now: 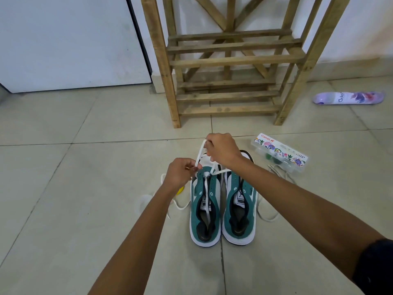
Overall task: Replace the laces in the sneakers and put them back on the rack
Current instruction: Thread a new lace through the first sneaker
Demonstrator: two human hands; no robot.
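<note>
On the tiled floor, before the rack: I see both sneakers side by side, heels toward me, so the eyelets face up for lacing.
Left sneaker [205, 207]: it carries a white lace [206, 194] at the toe-end eyelets only; one run lies down the tongue.
Left hand [180, 174]: fingers curl and pinch the lace beside the front eyelets, I judge to steady it.
Right hand [222, 150]: raised over the toes, it pinches the other lace end, drawing it taut.
Right sneaker [240, 207]: it shows bare eyelets.
Rack [234, 60]: its slats stand unoccupied, awaiting the pair.
Loose laces [268, 216]: they lie just beside the right sneaker, within reach.
Progress: early, I judge.
</note>
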